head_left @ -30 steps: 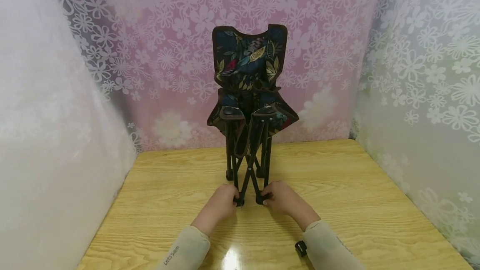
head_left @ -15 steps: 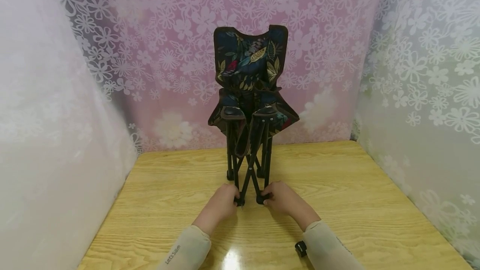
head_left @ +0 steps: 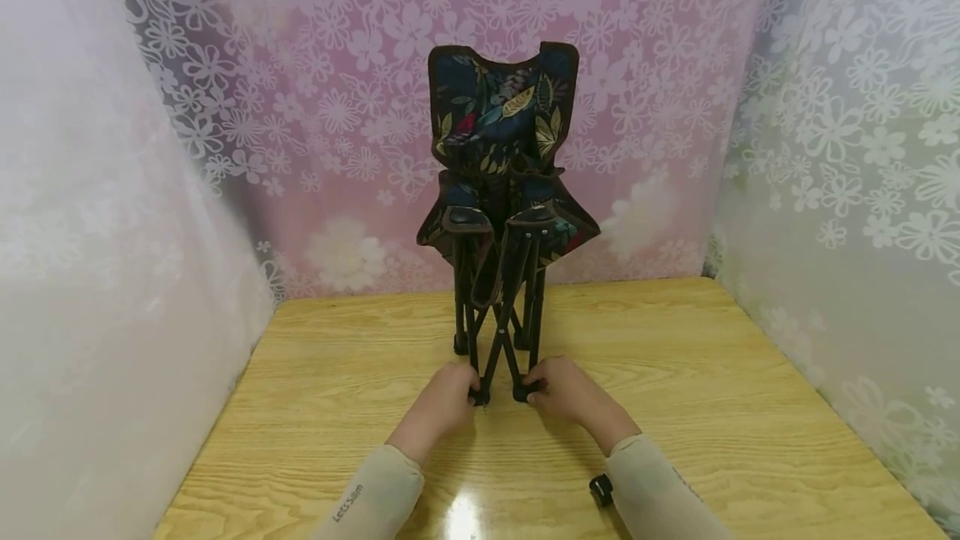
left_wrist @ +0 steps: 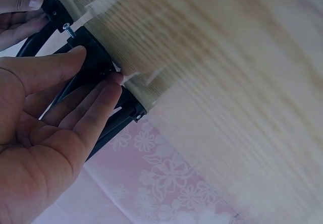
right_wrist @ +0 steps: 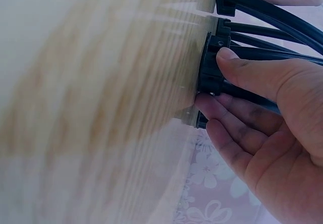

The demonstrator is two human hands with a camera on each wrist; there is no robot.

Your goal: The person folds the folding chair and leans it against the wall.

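Note:
A small folding chair [head_left: 498, 119] stands upright and partly folded on the table, its dark leaf-print fabric bunched over crossed black legs. At the front left foot [left_wrist: 96, 55], my left hand [head_left: 447, 397] pinches the black plastic between thumb and fingers. A screw [left_wrist: 69, 30] sticks out of that foot in the left wrist view. My right hand [head_left: 562, 390] grips the front right foot [right_wrist: 211, 65], thumb on one side and fingertips on the other. Both rear feet rest farther back on the wood.
The wood-grain table [head_left: 337, 373] reaches back to a pink flowered curtain [head_left: 337, 107]. Pale sheeting hangs at both sides. A small black object [head_left: 601, 490] lies beside the right sleeve [head_left: 660, 482].
The whole scene shifts slightly up in the head view. Both hands stay on the front feet, and the chair keeps its half-folded shape.

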